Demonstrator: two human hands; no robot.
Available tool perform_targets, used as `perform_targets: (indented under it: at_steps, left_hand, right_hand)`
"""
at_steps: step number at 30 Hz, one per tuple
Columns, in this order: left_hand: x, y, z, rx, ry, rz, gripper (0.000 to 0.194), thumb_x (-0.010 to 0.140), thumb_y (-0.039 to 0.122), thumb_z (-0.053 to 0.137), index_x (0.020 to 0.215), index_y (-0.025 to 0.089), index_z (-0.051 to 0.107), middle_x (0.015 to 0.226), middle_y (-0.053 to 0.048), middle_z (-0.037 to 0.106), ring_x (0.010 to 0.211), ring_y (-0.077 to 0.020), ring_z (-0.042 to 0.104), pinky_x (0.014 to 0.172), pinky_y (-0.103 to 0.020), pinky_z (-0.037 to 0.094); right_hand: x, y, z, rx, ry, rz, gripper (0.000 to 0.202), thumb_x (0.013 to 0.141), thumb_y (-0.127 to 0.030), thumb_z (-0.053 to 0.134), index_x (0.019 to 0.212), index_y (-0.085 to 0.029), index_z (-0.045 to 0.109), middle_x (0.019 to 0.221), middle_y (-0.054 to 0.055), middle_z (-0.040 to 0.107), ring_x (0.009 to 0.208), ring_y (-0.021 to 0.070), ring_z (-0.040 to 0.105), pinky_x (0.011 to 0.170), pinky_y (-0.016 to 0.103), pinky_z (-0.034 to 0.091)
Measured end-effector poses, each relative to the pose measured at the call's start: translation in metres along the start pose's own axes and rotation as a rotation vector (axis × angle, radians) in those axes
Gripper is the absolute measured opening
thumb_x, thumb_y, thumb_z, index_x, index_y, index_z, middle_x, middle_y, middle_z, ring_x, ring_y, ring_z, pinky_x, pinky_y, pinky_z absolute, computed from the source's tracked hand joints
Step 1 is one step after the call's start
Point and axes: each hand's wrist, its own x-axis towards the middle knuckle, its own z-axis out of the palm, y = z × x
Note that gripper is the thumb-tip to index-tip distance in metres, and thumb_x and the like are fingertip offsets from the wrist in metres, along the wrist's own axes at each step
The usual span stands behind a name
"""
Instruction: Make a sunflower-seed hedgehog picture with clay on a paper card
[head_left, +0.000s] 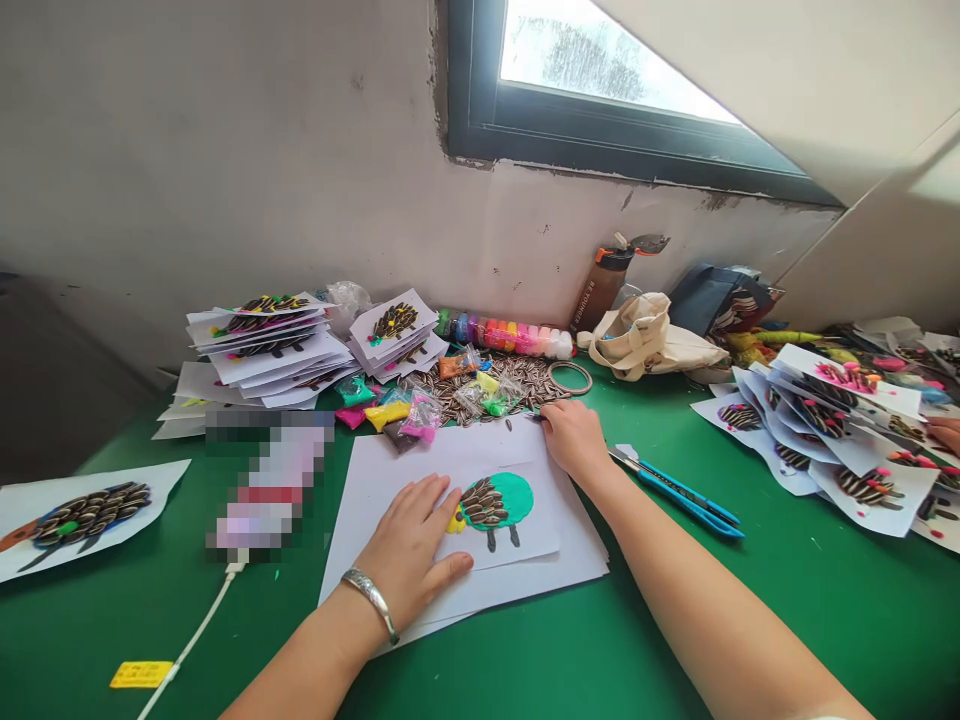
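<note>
I read the green worktop (480, 680) as the dial of a clock. At 9 o'clock, near its edge, lies a white card with a seed-covered animal (94, 515). To the right of it are a yellow label (141, 674) at 8 o'clock, a white cable (202, 630), and one blurred object (270, 490) which I cannot recognise. At 10 o'clock stands a high, uneven pile of finished cards (270, 350). At 11 o'clock are the small coloured packets (386, 412) and, behind them, a smaller pile (394, 335).

My left grip (409, 540) is flat and spread wide, resting on the left side of the picture card (495, 515) at the centre of the dial. This card lies on larger white sheets (517, 580); its animal has a yellow head and a turquoise body, of which the left part is covered with seeds. At 12 o'clock spreads the heap of striped seeds (517, 380), with the row of coloured tubs (499, 335) behind.

My right grip (574, 435) reaches toward 1 o'clock, its fingers narrow together at the near edge of the heap; whether they hold something, I cannot tell. Further right are a brown bottle (600, 290), a cloth bag (637, 330) and, toward 3 o'clock, a blue-handled tool (686, 497). At 2 to 3 o'clock lie more seed-covered cards (825, 420), and beside them another person's hand (946, 435).
</note>
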Motion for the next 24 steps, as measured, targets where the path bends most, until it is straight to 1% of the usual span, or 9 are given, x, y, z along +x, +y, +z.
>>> perform_targets:
  at_steps: [2,4,6,8,12,15,20,22,24]
  left_hand:
    - [0.0,0.0,0.001,-0.003,0.012,0.006,0.059,0.083,0.042,0.058,0.135,0.019,0.044,0.141,-0.014,0.043,0.129,-0.0322,0.038,0.107,-0.052,0.033]
    - [-0.001,-0.001,0.002,-0.005,0.017,0.008,0.059,0.082,0.041,0.058,0.135,0.02,0.044,0.141,-0.013,0.043,0.129,-0.0322,0.038,0.106,-0.052,0.033]
    - [-0.001,-0.001,0.002,-0.003,0.021,0.008,0.059,0.082,0.042,0.058,0.135,0.021,0.043,0.142,-0.013,0.042,0.129,-0.0324,0.038,0.106,-0.052,0.033]
    - [-0.001,-0.001,0.002,-0.002,0.018,0.008,0.059,0.083,0.043,0.057,0.136,0.02,0.043,0.142,-0.013,0.042,0.129,-0.0325,0.037,0.106,-0.052,0.033]
    - [-0.001,0.001,-0.001,-0.005,-0.011,-0.004,0.059,0.083,0.043,0.057,0.136,0.019,0.042,0.143,-0.013,0.041,0.13,-0.0323,0.037,0.107,-0.052,0.032]
    - [-0.001,0.002,-0.002,-0.003,-0.02,-0.018,0.06,0.083,0.043,0.058,0.136,0.019,0.043,0.143,-0.013,0.041,0.13,-0.0319,0.036,0.108,-0.052,0.031]
    - [-0.002,0.003,0.0,0.0,-0.009,-0.024,0.06,0.083,0.043,0.057,0.136,0.02,0.042,0.143,-0.012,0.041,0.131,-0.0304,0.035,0.108,-0.051,0.031]
    - [-0.002,0.002,0.0,0.004,-0.011,-0.023,0.06,0.083,0.043,0.058,0.135,0.019,0.042,0.143,-0.012,0.041,0.131,-0.0304,0.035,0.108,-0.05,0.03]
    - [-0.002,0.001,0.001,0.005,-0.009,-0.018,0.06,0.082,0.043,0.058,0.135,0.018,0.043,0.142,-0.013,0.041,0.131,-0.0309,0.035,0.108,-0.051,0.03]
  right_hand:
    - [0.0,0.001,-0.002,-0.018,0.015,0.005,0.026,0.085,-0.016,0.048,0.106,-0.019,0.064,0.102,0.012,0.062,0.095,0.026,0.048,0.069,0.032,0.029]
    - [0.004,-0.004,-0.004,-0.018,0.015,-0.04,0.029,0.086,-0.017,0.048,0.109,-0.022,0.065,0.106,0.011,0.061,0.096,0.0247,0.047,0.07,0.032,0.029]
    - [0.01,-0.012,-0.003,-0.012,0.005,-0.107,0.027,0.086,-0.017,0.048,0.103,-0.026,0.067,0.104,0.007,0.063,0.095,0.023,0.047,0.071,0.032,0.028]
    - [0.018,-0.019,-0.001,-0.01,-0.003,-0.153,0.024,0.085,-0.018,0.049,0.096,-0.027,0.07,0.099,0.006,0.065,0.094,0.0229,0.046,0.071,0.032,0.027]
    - [0.031,-0.023,0.004,-0.014,-0.014,-0.188,0.019,0.083,-0.017,0.052,0.085,-0.022,0.07,0.089,0.008,0.065,0.09,0.0233,0.047,0.07,0.033,0.027]
    - [0.035,-0.024,0.005,-0.019,-0.009,-0.201,0.019,0.084,-0.013,0.048,0.082,-0.018,0.067,0.088,0.01,0.064,0.088,0.023,0.048,0.07,0.033,0.027]
    - [0.026,-0.034,-0.004,0.013,0.043,-0.199,0.02,0.084,-0.007,0.042,0.088,-0.013,0.061,0.093,0.015,0.061,0.089,0.025,0.049,0.073,0.034,0.03]
    - [0.014,-0.037,-0.012,0.041,0.062,-0.181,0.022,0.086,-0.007,0.038,0.092,-0.012,0.059,0.09,0.014,0.061,0.085,0.023,0.05,0.071,0.033,0.032]
    - [-0.002,-0.038,-0.02,0.113,0.061,-0.176,0.024,0.09,-0.01,0.034,0.095,-0.014,0.057,0.085,0.008,0.062,0.077,0.0186,0.052,0.068,0.029,0.035]
